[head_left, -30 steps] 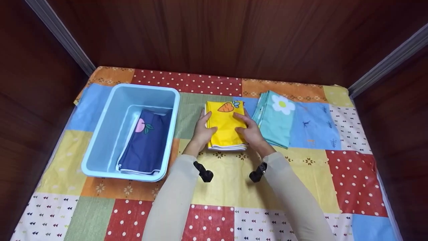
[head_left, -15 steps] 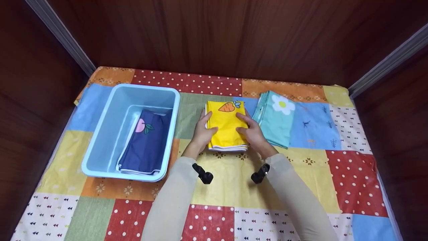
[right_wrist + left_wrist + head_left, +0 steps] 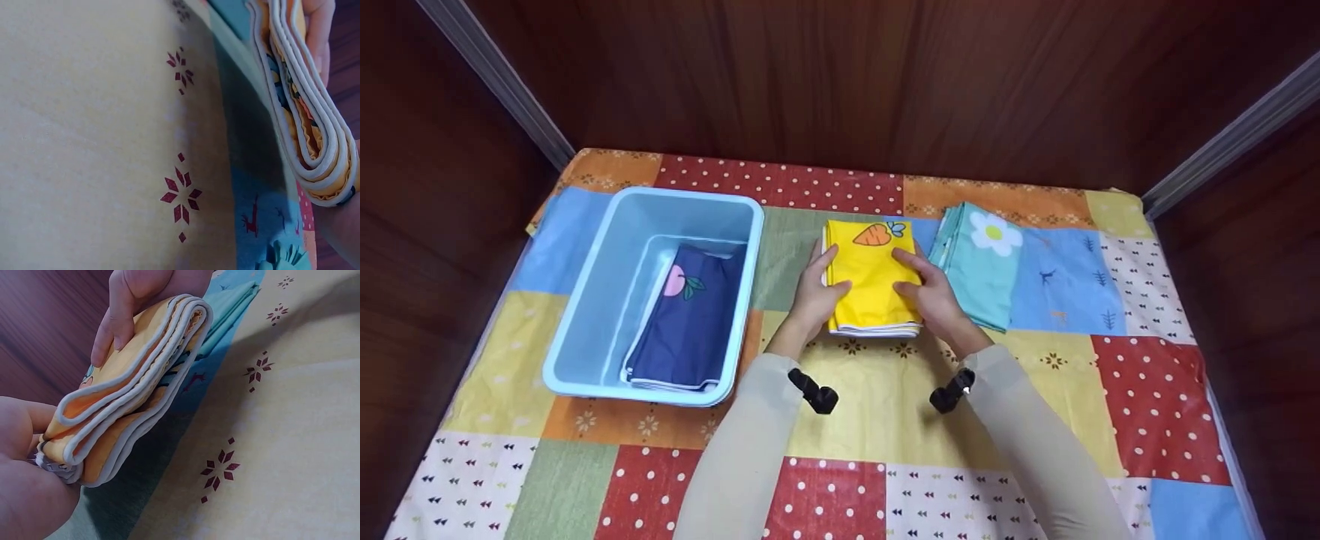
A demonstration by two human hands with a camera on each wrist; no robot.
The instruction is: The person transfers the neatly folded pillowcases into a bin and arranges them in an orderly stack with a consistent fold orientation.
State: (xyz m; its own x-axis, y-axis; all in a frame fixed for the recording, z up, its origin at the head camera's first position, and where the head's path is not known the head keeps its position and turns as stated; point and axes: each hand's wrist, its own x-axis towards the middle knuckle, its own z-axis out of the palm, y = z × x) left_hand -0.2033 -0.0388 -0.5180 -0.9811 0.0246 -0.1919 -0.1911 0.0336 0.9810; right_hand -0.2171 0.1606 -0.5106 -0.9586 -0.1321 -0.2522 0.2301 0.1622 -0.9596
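A folded yellow cloth (image 3: 874, 281) with a carrot print and white piped edges is held between both hands, slightly above the table. My left hand (image 3: 814, 296) grips its left side, thumb on top. On the right side my right hand (image 3: 934, 296) grips it the same way. The left wrist view shows the stacked layers of the yellow cloth (image 3: 121, 396) from the end, clear of the tablecloth. Several folds of the yellow cloth (image 3: 332, 143) also show in the right wrist view. The undersides of the hands are hidden in the head view.
A light blue plastic tub (image 3: 577, 300) stands on the left with a folded navy cloth (image 3: 686, 337) inside. To the right of my hands lies a folded teal cloth (image 3: 979, 289) with a white flower. A patchwork tablecloth (image 3: 855, 427) covers the table; dark wood panels (image 3: 840, 90) enclose it.
The yellow cloth has risen a little and shifted slightly to the right with both hands still holding it. The tub, navy cloth and teal cloth have stayed put.
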